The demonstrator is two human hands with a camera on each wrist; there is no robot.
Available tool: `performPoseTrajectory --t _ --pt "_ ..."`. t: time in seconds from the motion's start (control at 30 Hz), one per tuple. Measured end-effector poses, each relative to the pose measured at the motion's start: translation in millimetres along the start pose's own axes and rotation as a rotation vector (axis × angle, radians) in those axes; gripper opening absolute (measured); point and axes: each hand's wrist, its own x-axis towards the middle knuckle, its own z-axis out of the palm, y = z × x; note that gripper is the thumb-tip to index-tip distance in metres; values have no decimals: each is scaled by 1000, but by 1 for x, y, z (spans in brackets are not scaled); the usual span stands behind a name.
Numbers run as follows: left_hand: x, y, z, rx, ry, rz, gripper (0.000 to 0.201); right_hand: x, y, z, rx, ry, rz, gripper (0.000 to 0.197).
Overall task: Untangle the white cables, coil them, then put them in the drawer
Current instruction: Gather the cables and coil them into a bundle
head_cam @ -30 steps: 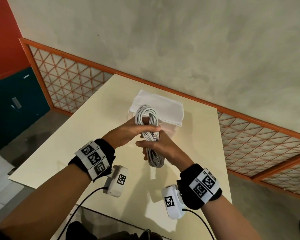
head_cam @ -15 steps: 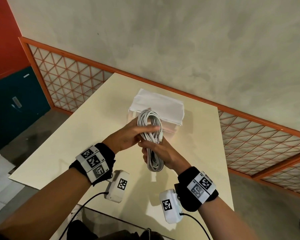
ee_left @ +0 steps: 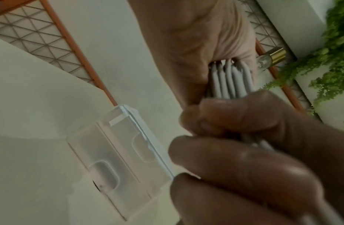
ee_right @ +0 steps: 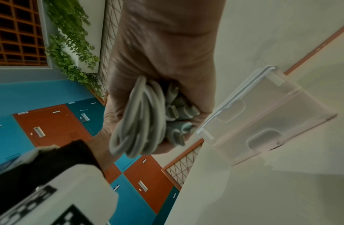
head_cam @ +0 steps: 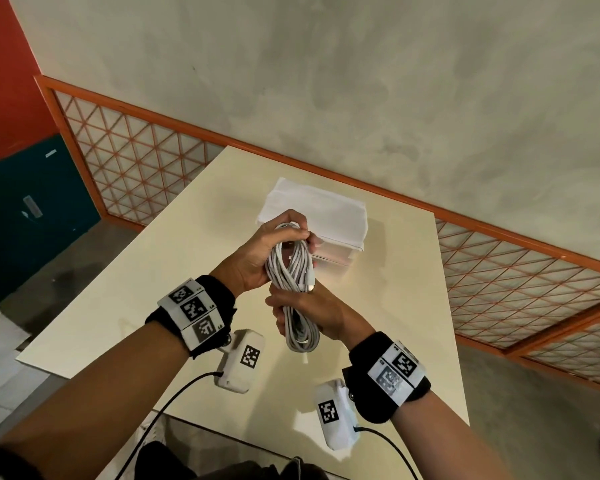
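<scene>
The white cables form one long coil (head_cam: 291, 268) held upright in the air over the cream table (head_cam: 146, 292). My left hand (head_cam: 290, 230) grips the coil's top loop. Just below it, my right hand (head_cam: 284, 315) is wrapped round the lower half, and the bottom loop hangs out under it. In the right wrist view my right hand (ee_right: 159, 60) closes on the strands (ee_right: 136, 121), with several plug ends (ee_right: 176, 114) beside them. The left wrist view shows the strands (ee_left: 228, 80) leaving my left palm (ee_left: 196, 45). The small translucent drawer unit (head_cam: 329, 220) stands behind, both drawers closed.
The drawer unit (ee_left: 119, 152) (ee_right: 263, 118) is the only thing standing on the table. An orange lattice railing (head_cam: 146, 157) runs behind the table's far edge. Teal and orange lockers (ee_right: 51, 126) stand to the left.
My left hand has slid from the middle of the coil up to its top loop. The coil has tipped slightly and the right hand keeps its hold lower down.
</scene>
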Motion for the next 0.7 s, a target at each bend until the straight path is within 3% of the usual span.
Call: performPoseTrajectory --t 0.27,0.43,0.57,0.7 --pt "5 -1 8 5 217 124 29 1 -5 0 -144 51 -28 17" --pt "4 -3 7 37 250 74 37 0 -2 4 -229 58 -24 15" --pt "4 -6 1 5 204 20 36 0 -1 1 -295 51 -5 20" --pt "2 -6 -8 -107 23 -14 31 -1 -2 -4 -235 -12 -13 17"
